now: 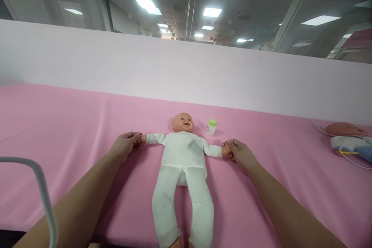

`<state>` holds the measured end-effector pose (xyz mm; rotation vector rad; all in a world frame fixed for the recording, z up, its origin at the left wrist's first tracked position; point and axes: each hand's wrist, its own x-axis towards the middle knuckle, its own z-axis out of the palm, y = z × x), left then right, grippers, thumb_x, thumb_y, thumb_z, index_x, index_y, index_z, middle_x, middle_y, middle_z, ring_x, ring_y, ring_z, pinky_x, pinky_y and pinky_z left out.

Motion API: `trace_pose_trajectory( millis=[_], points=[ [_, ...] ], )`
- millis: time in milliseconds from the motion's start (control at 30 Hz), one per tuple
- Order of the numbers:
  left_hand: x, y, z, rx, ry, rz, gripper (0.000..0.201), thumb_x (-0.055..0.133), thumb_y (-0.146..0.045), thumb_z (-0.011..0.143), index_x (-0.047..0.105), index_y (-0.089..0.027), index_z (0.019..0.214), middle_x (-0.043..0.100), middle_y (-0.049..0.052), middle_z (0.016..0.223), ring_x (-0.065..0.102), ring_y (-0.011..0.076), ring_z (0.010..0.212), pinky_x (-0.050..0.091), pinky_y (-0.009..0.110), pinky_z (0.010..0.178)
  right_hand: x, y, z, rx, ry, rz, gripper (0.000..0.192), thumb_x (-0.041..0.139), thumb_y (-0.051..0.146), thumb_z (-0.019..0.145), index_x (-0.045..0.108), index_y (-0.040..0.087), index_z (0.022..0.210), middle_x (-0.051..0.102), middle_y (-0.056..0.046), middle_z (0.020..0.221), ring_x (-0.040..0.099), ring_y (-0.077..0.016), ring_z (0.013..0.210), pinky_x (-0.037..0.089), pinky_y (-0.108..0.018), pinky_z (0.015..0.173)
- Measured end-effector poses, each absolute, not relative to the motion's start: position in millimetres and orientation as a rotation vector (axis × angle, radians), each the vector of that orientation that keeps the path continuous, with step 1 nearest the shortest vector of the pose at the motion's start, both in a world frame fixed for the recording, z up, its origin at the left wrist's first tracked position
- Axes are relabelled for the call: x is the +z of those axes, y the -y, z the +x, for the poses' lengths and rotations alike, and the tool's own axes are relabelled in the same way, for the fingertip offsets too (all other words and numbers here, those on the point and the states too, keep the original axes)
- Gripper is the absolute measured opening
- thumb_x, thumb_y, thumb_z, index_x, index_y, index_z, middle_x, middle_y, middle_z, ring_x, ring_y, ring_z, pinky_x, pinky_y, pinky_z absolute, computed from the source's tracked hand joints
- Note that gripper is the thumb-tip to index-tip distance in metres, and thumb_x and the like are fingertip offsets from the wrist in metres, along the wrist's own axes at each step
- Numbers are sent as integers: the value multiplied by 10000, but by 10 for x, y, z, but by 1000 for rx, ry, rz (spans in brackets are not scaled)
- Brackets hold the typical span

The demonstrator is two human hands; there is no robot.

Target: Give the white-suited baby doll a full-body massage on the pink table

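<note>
Between left hand (125,144) and right hand (240,154) lies doll (183,151).

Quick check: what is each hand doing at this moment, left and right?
Left hand: fingers closed on the doll's hand, arm stretched sideways.
Right hand: fingers closed on the doll's other hand, likewise stretched out.

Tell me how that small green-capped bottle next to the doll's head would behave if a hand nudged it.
The bottle stands upright on the soft pink sheet, so it would probably tip rather than slide. It looks round, so once down it may roll toward the doll. It looks like small, light plastic, so a slight push should move it. How full it is cannot be seen.
</note>
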<state>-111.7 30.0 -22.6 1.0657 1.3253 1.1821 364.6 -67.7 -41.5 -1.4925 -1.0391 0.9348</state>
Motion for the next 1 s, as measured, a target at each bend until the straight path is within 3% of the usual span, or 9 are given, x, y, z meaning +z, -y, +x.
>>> trace_pose_trajectory(
  millis=[133,233,433,667,900,1000],
  points=[
    [-250,-329,-1140,1196,-1326,1022,482,921,-430,576,765,-147,935,754,70,811,688,191,712,606,326,713,-466,641,3712,874,992,-1555,383,670,536,877,718,183,1016,518,32,602,419,-115,540,331,-242,505],
    [-234,-328,-1146,1198,-1312,981,448,909,-324,598,767,-136,980,777,96,858,714,200,728,621,336,742,-461,639,3738,915,941,-1531,339,681,427,861,720,192,1103,592,8,688,478,-119,567,397,-246,526],
    [-230,-316,-1167,1201,-1252,931,510,919,-191,542,756,-137,1022,789,99,926,734,195,773,622,324,796,-417,679,3751,1077,825,-1385,453,822,318,760,737,188,1186,696,-48,874,553,-137,660,491,-262,581],
    [-241,-271,-1199,1164,-1219,1078,596,967,-371,509,767,-137,1021,775,83,862,699,198,761,572,312,723,-354,800,3770,1325,870,-1215,553,956,372,704,756,210,1194,717,-59,1028,614,-161,833,559,-261,770],
    [-184,-201,-1151,1186,-1223,1123,531,926,-489,591,725,-144,942,746,60,793,655,169,700,542,294,699,-359,762,3655,1217,923,-1170,570,982,418,661,761,194,1136,664,-22,849,541,-145,712,498,-255,652],
    [-217,-229,-1153,1234,-1220,1119,579,923,-447,609,677,-158,1046,715,28,735,635,162,655,503,271,630,-416,708,3660,1175,877,-1198,632,1011,400,593,758,184,1130,694,-36,894,573,-150,733,492,-260,641]
  ],
)
